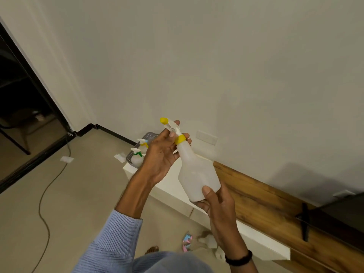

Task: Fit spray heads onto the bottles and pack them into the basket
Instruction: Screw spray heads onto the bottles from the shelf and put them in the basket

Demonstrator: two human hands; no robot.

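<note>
At frame centre the translucent white plastic bottle (199, 172) is gripped at its base by the right hand (218, 201), its yellow-collared spray head (173, 129) grasped by fingers (167, 138) of the left hand (163, 152). Two headed bottles (137, 157) are already seen in the grey perforated basket (149, 135) just left; this one remains to be packed.

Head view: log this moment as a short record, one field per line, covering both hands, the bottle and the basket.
held item: white bottle, tilted, held in the air
spray head: white, yellow nozzle and collar, on the bottle's neck
left hand: fingers around the spray head
right hand: grips the bottle's base
basket: grey, on the white ledge, behind the left hand
other bottles: two with spray heads at the basket; inside or beside, cannot tell
</note>
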